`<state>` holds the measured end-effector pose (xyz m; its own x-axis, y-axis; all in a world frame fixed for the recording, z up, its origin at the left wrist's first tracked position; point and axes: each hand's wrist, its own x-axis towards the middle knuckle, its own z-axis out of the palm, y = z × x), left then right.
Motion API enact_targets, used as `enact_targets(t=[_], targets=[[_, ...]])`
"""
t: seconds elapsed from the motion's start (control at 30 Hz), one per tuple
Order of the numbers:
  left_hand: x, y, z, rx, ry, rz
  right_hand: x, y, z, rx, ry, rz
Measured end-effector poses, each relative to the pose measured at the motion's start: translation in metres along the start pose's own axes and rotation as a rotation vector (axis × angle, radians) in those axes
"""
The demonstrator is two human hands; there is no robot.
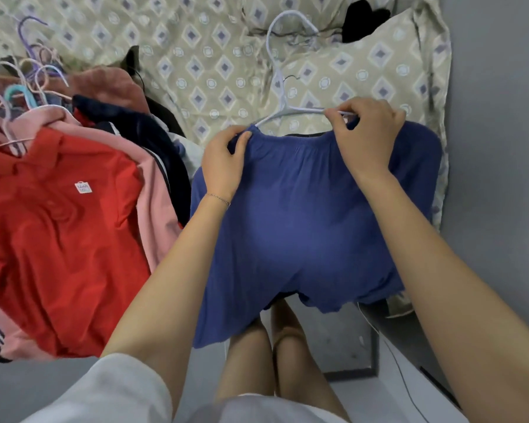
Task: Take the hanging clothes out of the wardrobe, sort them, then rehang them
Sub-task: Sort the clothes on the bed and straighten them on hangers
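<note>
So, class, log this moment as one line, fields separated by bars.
left hand: grips blue shorts waistband | right hand: pinches hanger at waistband | red polo: tops clothes pile on bed

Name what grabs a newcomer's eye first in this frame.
The blue shorts fill the centre, held up over the patterned bedspread: the left hand grips the waistband, and the right hand pinches an arm of the white hanger beside it. At left, a bright red polo shirt tops a pile of clothes on hangers.
</note>
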<state>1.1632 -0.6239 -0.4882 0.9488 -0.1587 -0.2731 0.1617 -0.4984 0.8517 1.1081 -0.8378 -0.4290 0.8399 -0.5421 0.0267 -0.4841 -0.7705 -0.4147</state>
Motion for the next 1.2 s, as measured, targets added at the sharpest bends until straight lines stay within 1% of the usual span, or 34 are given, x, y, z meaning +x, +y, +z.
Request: enact_targets(t=[0.13, 0.23, 0.4, 0.6, 0.7, 0.83, 1.0, 1.1, 1.2], targets=[[0.030, 0.001, 0.009, 0.015, -0.026, 0.041, 0.014, 0.009, 0.012, 0.013, 0.036, 0.044], [0.029, -0.014, 0.016, 0.038, -0.068, 0.022, 0.009, 0.017, 0.027, 0.023, -0.007, 0.053], [0.022, -0.047, 0.020, 0.060, -0.049, -0.022, -0.005, 0.026, 0.049, -0.009, -0.105, -0.039], [0.034, -0.057, 0.041, 0.079, -0.028, -0.030, -0.002, 0.034, 0.061, -0.065, -0.078, -0.037], [0.033, -0.059, 0.045, 0.105, -0.062, -0.027, 0.002, 0.040, 0.065, -0.123, -0.130, -0.014], [0.009, -0.070, 0.028, 0.158, -0.057, 0.021, -0.004, 0.049, 0.068, -0.164, -0.199, 0.007], [-0.041, -0.088, 0.002, 0.301, -0.017, 0.028, -0.036, 0.034, 0.062, -0.123, -0.220, -0.175], [-0.074, -0.094, -0.010, 0.397, -0.015, 0.005, -0.067, 0.018, 0.058, -0.055, -0.280, -0.210], [-0.112, -0.104, -0.026, 0.436, -0.013, -0.048, -0.103, 0.008, 0.057, -0.037, -0.329, -0.239]])
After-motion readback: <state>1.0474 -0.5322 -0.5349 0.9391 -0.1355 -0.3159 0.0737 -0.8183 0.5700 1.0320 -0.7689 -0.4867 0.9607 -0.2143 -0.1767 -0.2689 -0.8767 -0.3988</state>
